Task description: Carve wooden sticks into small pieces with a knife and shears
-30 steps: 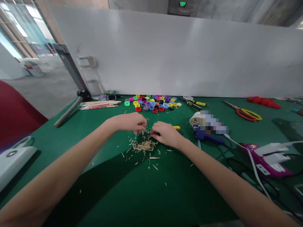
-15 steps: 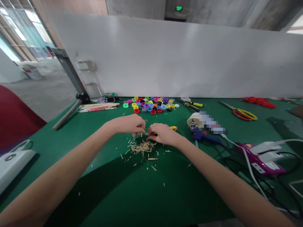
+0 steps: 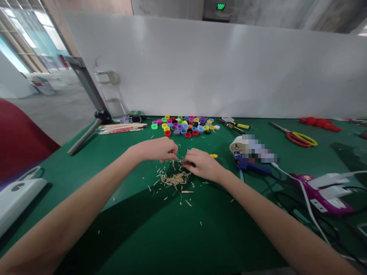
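My left hand (image 3: 160, 149) is closed in a pinch above the table, and a pale bit of a thin wooden stick (image 3: 173, 163) shows under its fingertips. Close by on the right, my right hand (image 3: 202, 164) is wrapped around a yellow-handled knife (image 3: 213, 156). The handle's end sticks out behind the hand, and a dark part shows at the fingers; most of the knife is hidden. Just below both hands lies a loose heap of wood shavings (image 3: 174, 178), with stray slivers scattered around it.
Colourful bottle caps (image 3: 186, 128) spread along the back. Wooden sticks (image 3: 123, 128) and a hammer (image 3: 86, 133) lie left. Pliers (image 3: 236, 127), scissors (image 3: 295, 134), a blue glue gun (image 3: 252, 167) and a purple power strip (image 3: 321, 194) with cables are on the right. A white board (image 3: 200, 72) stands behind.
The dark blade that stretched leftward below my left fingers has drawn back toward my right hand. My hands remain close together, and the view has shifted slightly.
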Demonstrator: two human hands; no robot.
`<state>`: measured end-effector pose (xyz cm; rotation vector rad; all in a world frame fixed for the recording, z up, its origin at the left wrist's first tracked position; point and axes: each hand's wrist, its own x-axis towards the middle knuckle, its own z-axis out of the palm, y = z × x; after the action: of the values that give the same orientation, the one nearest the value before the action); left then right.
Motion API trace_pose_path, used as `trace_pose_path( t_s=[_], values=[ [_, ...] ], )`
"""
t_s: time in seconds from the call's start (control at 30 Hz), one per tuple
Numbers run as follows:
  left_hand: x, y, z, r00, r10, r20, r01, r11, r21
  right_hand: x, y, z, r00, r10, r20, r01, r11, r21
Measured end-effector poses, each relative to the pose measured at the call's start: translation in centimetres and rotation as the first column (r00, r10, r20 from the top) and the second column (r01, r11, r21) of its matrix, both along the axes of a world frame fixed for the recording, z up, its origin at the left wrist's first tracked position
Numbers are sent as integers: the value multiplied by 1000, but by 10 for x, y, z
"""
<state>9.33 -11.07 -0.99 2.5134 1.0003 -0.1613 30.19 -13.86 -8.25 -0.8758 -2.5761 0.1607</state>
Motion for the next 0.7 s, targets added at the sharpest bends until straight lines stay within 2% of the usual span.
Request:
trace_pose_path(
  t_s=[0.2,0.47,0.7],
  values=[
    [2,0,1,1000,-5,-26,5,1000,-3,-3,2,-3,1000,-31,-2,31,999,22],
    [6,-2,-1,998,-56,-16,57,998,29,-4,14,-4,999,-28,19,29,997,-65],
    [4,0,-4,999,-42,-12,42,999,22,-6,17,1,997,-34,62,41,993,-113]
  ],
)
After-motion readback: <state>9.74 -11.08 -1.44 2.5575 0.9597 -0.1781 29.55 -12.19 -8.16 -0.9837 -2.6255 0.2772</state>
